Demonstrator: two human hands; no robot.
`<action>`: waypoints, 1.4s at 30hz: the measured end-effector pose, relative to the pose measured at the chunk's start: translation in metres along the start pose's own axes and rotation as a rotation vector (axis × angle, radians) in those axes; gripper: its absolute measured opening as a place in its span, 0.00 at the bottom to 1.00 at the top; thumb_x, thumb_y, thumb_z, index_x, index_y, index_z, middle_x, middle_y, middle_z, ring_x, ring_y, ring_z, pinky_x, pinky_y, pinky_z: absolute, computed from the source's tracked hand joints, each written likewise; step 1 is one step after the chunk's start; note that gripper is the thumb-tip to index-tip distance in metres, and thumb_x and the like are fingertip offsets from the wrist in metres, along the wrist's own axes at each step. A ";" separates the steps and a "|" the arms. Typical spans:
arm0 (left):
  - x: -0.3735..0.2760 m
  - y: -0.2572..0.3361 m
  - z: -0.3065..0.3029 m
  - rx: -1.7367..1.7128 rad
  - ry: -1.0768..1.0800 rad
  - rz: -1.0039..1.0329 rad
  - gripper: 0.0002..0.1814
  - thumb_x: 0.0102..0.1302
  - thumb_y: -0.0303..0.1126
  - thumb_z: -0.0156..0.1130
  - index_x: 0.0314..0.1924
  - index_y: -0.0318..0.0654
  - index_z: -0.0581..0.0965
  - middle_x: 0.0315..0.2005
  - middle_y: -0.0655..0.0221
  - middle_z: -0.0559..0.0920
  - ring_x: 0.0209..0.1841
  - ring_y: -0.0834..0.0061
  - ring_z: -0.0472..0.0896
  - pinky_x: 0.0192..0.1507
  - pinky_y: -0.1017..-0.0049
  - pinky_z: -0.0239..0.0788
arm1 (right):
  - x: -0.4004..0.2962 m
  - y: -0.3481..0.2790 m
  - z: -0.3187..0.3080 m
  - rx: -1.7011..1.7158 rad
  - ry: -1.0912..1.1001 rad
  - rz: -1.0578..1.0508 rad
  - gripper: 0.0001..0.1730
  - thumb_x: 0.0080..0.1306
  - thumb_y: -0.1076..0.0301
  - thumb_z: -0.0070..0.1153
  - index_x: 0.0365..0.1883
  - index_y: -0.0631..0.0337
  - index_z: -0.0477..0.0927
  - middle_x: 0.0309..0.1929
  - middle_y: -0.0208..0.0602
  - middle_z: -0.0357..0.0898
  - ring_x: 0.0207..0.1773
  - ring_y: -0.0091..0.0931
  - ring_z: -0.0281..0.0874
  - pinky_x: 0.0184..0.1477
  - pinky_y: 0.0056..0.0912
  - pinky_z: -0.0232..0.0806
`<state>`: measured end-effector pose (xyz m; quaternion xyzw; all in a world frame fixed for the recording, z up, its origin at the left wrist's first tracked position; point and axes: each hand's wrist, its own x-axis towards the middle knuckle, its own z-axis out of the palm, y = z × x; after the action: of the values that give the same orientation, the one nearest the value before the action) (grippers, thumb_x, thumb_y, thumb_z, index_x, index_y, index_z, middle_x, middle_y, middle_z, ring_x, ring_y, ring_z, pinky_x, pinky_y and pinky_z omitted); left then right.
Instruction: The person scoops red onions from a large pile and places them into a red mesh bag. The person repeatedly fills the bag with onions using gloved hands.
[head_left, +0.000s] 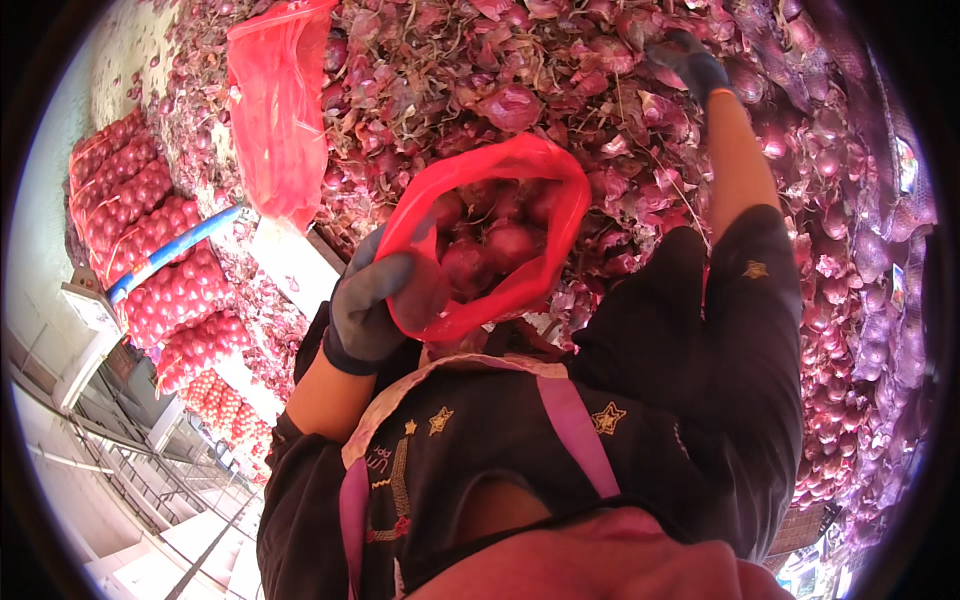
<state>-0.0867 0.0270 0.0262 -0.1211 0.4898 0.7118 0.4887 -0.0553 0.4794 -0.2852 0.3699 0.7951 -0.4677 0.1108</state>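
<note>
My left hand (373, 300) wears a dark grey work glove and grips the near left rim of a red mesh bag (566, 187). The bag's mouth gapes wide, and several red onions (514, 246) lie inside it. Far to the upper right, my right hand (686, 64), gloved alike, reaches out over the heap of red onions (514, 106) and loose dry skins. It is at or touching the onions there; its fingertips blur into the heap, so whether they hold one is unclear.
An unfilled red mesh bag (277, 112) lies on the heap to the left. Full onion sacks (176, 292) stand in rows beyond a blue pole (176, 251). Purple mesh sacks of onions (874, 300) line the right side. A white board-like surface (296, 262) lies near my left hand.
</note>
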 end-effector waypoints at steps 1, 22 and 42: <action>0.003 0.002 -0.003 -0.008 -0.002 0.002 0.29 0.62 0.39 0.56 0.61 0.31 0.69 0.24 0.68 0.74 0.27 0.72 0.75 0.33 0.71 0.68 | -0.014 -0.011 -0.006 0.285 -0.046 0.002 0.37 0.64 0.50 0.61 0.67 0.61 0.69 0.63 0.52 0.75 0.67 0.39 0.71 0.70 0.41 0.60; 0.013 0.000 0.002 0.028 0.042 0.001 0.30 0.63 0.38 0.53 0.63 0.30 0.68 0.30 0.65 0.79 0.33 0.71 0.78 0.35 0.72 0.70 | -0.015 -0.076 0.086 -0.557 0.002 -0.351 0.41 0.58 0.68 0.64 0.70 0.38 0.65 0.65 0.46 0.72 0.57 0.41 0.79 0.57 0.46 0.72; -0.002 -0.012 0.021 0.098 0.151 0.039 0.31 0.67 0.40 0.53 0.66 0.31 0.65 0.14 0.72 0.69 0.19 0.73 0.68 0.29 0.73 0.61 | -0.112 -0.004 -0.016 -0.846 0.298 -0.212 0.20 0.67 0.55 0.57 0.57 0.45 0.76 0.44 0.45 0.82 0.46 0.44 0.83 0.47 0.45 0.74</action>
<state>-0.0697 0.0433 0.0306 -0.1406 0.5619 0.6851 0.4417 0.0233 0.4376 -0.2157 0.2718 0.9569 -0.0524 0.0881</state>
